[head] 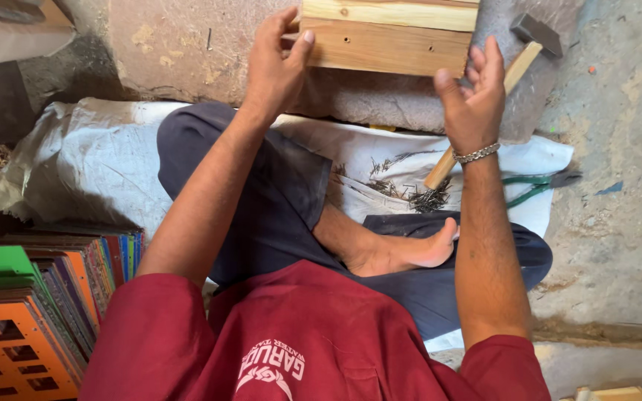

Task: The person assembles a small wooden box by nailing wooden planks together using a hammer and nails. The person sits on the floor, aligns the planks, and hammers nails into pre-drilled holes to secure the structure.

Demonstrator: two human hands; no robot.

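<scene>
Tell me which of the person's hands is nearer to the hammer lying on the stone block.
The right hand. It hovers open just left of the hammer, over its wooden handle. The left hand grips the far left end of the wooden piece, well away from the hammer.

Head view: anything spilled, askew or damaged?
Yes. Loose nails lie scattered on the white sack near the bare foot, and one stray nail sits on the stone block. The hammer lies tilted across the block's edge. The wooden piece looks undamaged.
</scene>
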